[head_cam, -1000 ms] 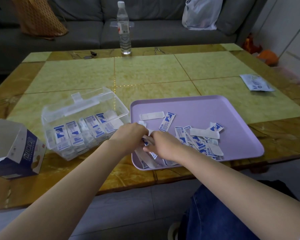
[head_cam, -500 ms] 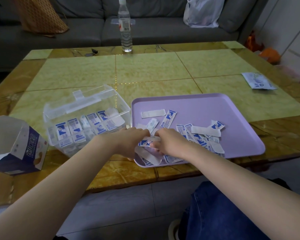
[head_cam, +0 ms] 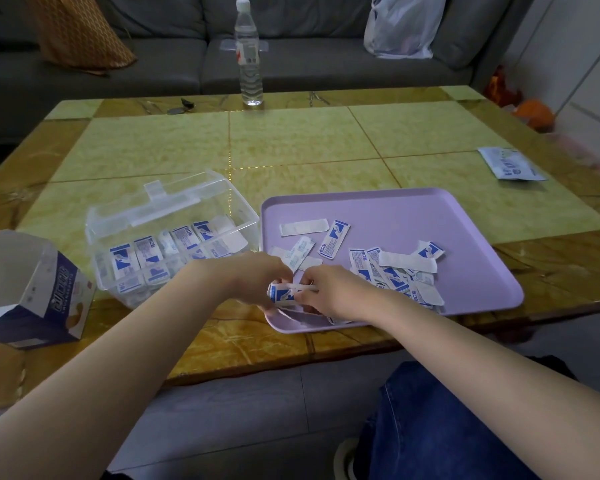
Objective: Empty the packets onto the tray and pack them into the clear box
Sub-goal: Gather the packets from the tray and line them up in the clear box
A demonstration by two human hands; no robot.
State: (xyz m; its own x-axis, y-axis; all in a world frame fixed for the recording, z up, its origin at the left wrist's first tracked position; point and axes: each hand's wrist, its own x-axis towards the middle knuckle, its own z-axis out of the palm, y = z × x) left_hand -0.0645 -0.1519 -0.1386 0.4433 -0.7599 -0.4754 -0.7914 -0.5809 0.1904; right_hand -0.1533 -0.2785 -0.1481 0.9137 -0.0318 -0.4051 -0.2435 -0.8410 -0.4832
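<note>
At the lilac tray [head_cam: 413, 216], beside the part-filled clear box [head_cam: 174, 216], I am squaring a small stack of wrapped plasters [head_cam: 284, 292], left hand [head_cam: 253, 275] and right hand [head_cam: 333, 289] both pinching it. Next, I judge: lifting it leftward into the box.

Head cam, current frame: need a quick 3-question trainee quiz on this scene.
1. True or false: the clear box already holds bandage packets.
2. Multiple choice: the left hand and right hand together hold A) a bundle of bandage packets over the near-left corner of the purple tray; B) a pair of scissors; C) nothing.
3. Short answer: what stands upright at the far edge of the table?

Key: 1 true; 2 A; 3 the water bottle.
</note>
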